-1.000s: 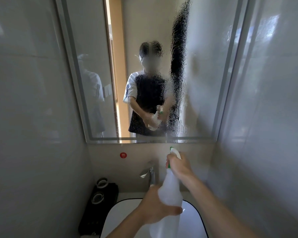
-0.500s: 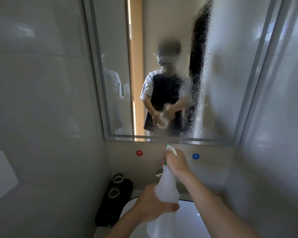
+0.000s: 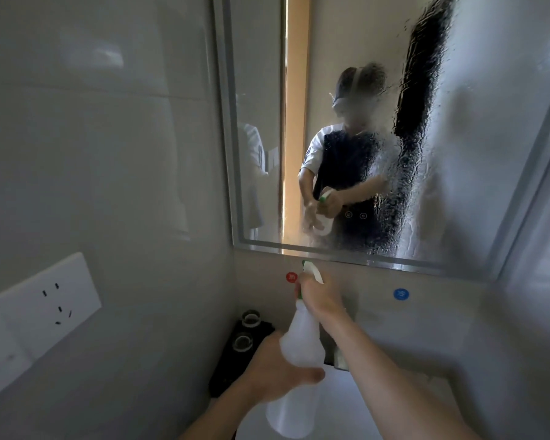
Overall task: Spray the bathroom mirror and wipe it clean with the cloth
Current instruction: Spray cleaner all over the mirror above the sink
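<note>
Here both hands (image 3: 277,373) grip the spray bottle (image 3: 299,350) below the wet mirror (image 3: 458,154)

Both arms extended forward, left hand (image 3: 275,373) curled in a low grip, right hand (image 3: 318,295) clenched higher up

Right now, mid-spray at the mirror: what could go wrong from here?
1. The spray bottle nozzle, worked by the right hand, sits low near the mirror bottom edge and aims left; mist could drift toward the wall socket.
2. The right half is already running with droplets while the left looks dry, so coverage may end up uneven and drip onto the sink.
3. No cloth is visible, and the left hand is occupied with the bottle.
</note>
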